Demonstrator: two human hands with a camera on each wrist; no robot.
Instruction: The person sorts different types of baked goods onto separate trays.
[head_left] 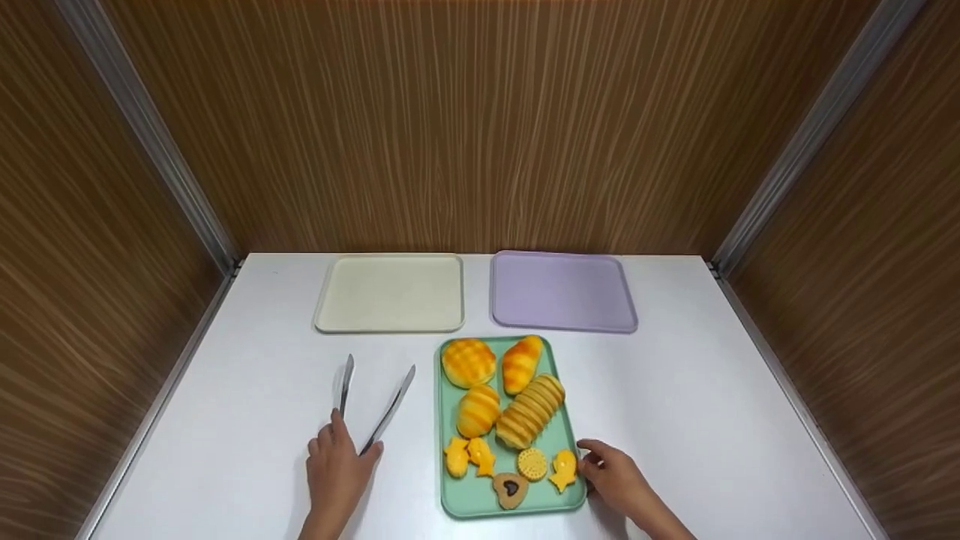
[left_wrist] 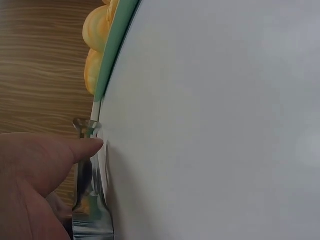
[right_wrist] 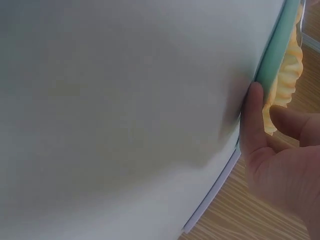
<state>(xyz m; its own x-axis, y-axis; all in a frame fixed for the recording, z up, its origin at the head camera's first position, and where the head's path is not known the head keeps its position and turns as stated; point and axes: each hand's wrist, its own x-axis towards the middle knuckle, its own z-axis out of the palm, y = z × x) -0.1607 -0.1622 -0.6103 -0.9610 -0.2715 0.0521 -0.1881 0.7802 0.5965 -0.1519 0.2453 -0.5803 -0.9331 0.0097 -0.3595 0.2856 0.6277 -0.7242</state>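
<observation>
My left hand (head_left: 337,471) holds a pair of metal tongs (head_left: 390,411), arms spread wide, with the thumb on one arm and a finger along the other. The left wrist view shows the thumb on the shiny tongs (left_wrist: 92,220). To their right lies a green tray (head_left: 480,508). My right hand (head_left: 616,476) grips its right edge near the front corner, finger against the outer wall in the right wrist view. On the tray are a round bun (head_left: 469,362), a croissant-shaped bread (head_left: 521,364), a striped bun (head_left: 478,411), a ridged roll (head_left: 531,411) and several small cookies (head_left: 532,464).
Behind the green tray lie a cream tray (head_left: 397,292) at left and a purple tray (head_left: 564,291) at right, against the wood-patterned back wall (head_left: 480,127). Similar walls with metal edge strips stand on both sides of the white table (head_left: 697,390).
</observation>
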